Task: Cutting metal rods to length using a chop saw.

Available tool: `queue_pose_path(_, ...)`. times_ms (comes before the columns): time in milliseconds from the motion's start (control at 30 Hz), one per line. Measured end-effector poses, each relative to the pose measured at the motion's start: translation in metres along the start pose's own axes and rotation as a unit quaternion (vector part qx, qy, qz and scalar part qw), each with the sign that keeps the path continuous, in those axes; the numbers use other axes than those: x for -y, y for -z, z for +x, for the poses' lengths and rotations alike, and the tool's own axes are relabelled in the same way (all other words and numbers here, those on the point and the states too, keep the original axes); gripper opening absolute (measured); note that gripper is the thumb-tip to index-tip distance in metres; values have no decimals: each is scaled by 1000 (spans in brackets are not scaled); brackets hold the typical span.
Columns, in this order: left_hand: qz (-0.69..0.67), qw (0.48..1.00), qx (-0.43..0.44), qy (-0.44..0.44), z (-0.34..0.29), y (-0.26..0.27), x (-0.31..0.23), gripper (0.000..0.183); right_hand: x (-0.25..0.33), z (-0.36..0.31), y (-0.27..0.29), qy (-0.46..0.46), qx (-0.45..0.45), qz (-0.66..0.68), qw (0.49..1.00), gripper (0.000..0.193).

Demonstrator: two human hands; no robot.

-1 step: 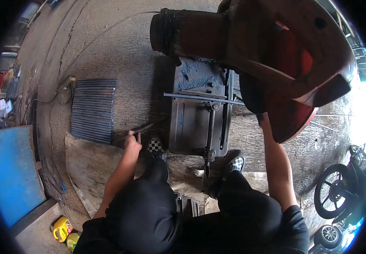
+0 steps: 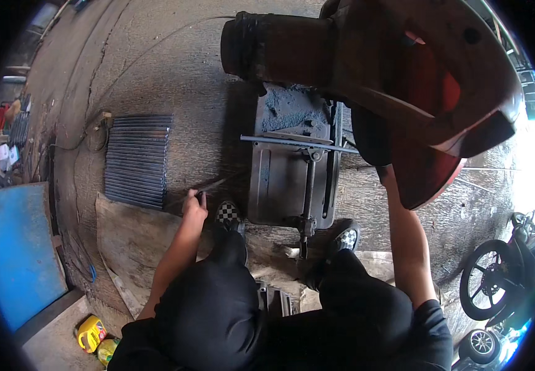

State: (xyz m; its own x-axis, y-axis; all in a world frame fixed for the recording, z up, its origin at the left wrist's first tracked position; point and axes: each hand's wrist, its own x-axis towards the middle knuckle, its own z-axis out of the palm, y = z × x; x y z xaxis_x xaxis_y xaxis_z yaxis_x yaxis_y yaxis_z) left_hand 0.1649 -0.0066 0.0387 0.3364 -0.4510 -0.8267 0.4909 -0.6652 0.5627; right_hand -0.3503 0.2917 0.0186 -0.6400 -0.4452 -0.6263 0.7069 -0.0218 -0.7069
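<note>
So we're straddling a chop saw on the floor, looking straight down at it. Our left hand is down by the left shoe, fingers curled in, with a thin dark strip running off from it toward the saw. We honestly can't tell if the fingers grip that strip or just sit against it.

Our right hand goes in under the red guard, which hides nearly all of it, so no idea what those fingers are doing.

The grey rod lies crosswise over the saw's base plate, its left end sticking out past the edge and its right end reaching near the guard. It sits at the clamp, with the long screw running down toward us. We've got bluish-grey dust piled on the far part of the plate.

Left of the saw, we see a neat row of rods side by side, next to a worn brownish sheet.
</note>
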Motion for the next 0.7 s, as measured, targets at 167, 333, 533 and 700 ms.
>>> queue_pose_path(167, -22, 991, 112, -68, -15, -14, -5, 28, -1, 2, 2, 3, -7, -13, 1000, 38)
queue_pose_path(333, 2, 975, 183, -124, -42, -51, -21, 23, -8, -3, -15, -2, -8, -30, 1000, 32)
queue_pose_path(533, 55, 954, 258, -141, -67, -79, -6, 18, -14, -13, -35, -9, -9, -44, 999, 26)
queue_pose_path(700, 80, 945, 298, -112, -76, -105, 25, 14, -15, -18, -41, -31, -47, -37, 998, 27)
